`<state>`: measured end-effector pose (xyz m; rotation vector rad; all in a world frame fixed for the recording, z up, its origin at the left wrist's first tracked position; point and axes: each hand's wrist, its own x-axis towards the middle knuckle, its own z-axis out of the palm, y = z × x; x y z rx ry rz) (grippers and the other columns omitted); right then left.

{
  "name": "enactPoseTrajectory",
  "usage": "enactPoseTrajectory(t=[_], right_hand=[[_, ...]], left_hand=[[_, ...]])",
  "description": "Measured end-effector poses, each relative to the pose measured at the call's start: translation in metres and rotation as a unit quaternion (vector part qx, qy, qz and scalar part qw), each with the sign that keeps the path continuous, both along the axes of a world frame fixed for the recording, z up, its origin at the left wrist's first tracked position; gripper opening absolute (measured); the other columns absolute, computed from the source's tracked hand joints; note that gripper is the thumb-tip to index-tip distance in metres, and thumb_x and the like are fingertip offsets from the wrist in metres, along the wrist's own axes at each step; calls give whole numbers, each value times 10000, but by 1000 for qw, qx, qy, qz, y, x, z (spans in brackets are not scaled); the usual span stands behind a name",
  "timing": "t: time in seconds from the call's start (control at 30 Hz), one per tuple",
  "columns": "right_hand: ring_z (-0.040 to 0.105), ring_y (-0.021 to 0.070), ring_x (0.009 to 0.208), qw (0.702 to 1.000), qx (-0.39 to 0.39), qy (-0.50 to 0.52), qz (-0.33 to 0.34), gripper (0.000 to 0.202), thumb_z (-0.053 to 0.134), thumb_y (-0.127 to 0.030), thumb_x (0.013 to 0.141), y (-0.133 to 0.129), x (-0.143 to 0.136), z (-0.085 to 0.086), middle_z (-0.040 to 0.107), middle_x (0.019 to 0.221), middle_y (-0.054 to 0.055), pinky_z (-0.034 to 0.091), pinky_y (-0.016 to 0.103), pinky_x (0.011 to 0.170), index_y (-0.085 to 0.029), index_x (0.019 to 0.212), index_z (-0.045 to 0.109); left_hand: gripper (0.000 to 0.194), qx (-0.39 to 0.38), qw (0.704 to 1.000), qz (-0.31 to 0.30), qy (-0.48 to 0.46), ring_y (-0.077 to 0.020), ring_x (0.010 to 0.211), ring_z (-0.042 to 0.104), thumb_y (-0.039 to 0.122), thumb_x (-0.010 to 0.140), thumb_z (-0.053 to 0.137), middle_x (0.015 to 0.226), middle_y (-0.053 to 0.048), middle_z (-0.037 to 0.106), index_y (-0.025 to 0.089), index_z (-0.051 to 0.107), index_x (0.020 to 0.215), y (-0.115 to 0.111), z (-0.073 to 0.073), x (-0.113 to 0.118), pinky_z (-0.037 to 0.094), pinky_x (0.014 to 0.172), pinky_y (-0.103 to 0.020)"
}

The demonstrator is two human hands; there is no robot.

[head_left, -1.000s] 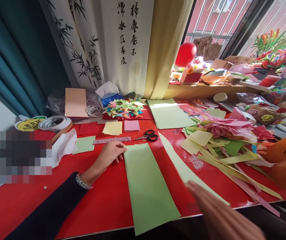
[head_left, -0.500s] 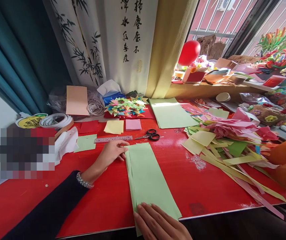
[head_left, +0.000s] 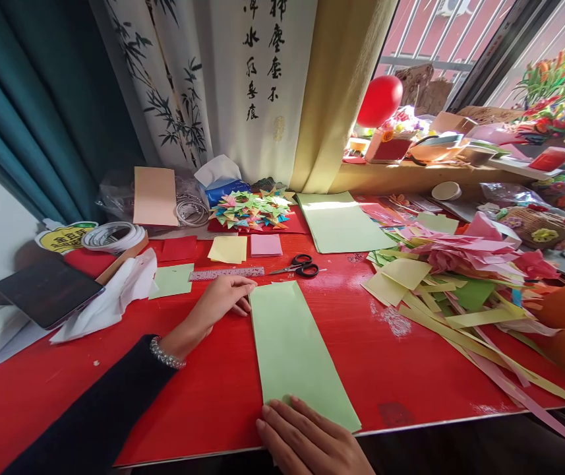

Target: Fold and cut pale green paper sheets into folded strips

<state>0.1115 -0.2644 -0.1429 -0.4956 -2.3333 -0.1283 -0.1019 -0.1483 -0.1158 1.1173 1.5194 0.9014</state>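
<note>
A long light-green sheet of paper (head_left: 297, 349), which looks folded lengthwise, lies on the red table in front of me. My left hand (head_left: 223, 297) pinches its far left corner between thumb and fingers. My right hand (head_left: 314, 435) lies flat on the near end, fingers stretched out and pressing the paper down. Just beyond the sheet are black-handled scissors (head_left: 298, 266) and a clear speckled ruler (head_left: 227, 272).
Small squares of green (head_left: 171, 280), yellow (head_left: 227, 249) and pink paper (head_left: 266, 245) lie beyond the ruler. A stack of green sheets (head_left: 349, 227) is at the back. Paper strips (head_left: 460, 323) heap up at right. A dark flat device (head_left: 49, 290) rests at left.
The layers along the sheet's left side, offset before, now line up in one even edge. My right hand has shifted slightly left at the near end; the left still pinches the far corner.
</note>
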Motion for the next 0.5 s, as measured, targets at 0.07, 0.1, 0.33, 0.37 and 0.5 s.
enactPoseTrajectory(t=[0.07,0.1,0.33,0.37,0.5], right_hand=[[655,120,933,1000,-4,7,4,224,468,-116,882,1,-1,0,705,985,12,374,220,1009,-124,971,674],[655,118,934,1000,-6,6,8,226,465,-116,884,2,-1,0,704,986,9,372,219,1010,-124,970,674],[643,110,963,999,-8,-27,34,216,474,-112,882,8,5,3,699,1001,-1,390,233,1006,-136,973,668],[639,112,972,999,-9,-33,36,220,469,-114,885,9,6,2,695,1013,-2,390,241,1008,-138,981,666],[625,125,1006,998,-16,-42,49,232,457,-121,890,12,8,0,683,1050,7,394,262,1013,-130,1016,652]], left_hand=[[340,-3,1000,-2,2,-159,554,629,367,658,674,556,-8,624,118,653,889,1,0,0,535,518,-265],[346,-4,1000,-5,3,-157,550,626,360,658,676,541,-4,616,115,648,902,1,-1,-1,534,517,-264],[310,7,1000,-14,6,-143,527,599,310,655,681,550,12,587,124,631,897,0,-1,0,518,471,-251],[299,8,1000,-15,7,-141,526,595,302,659,678,549,14,581,124,627,894,0,-1,0,514,464,-246],[276,19,999,-21,15,-136,535,590,297,684,660,555,15,571,123,614,892,0,-2,1,509,459,-234]])
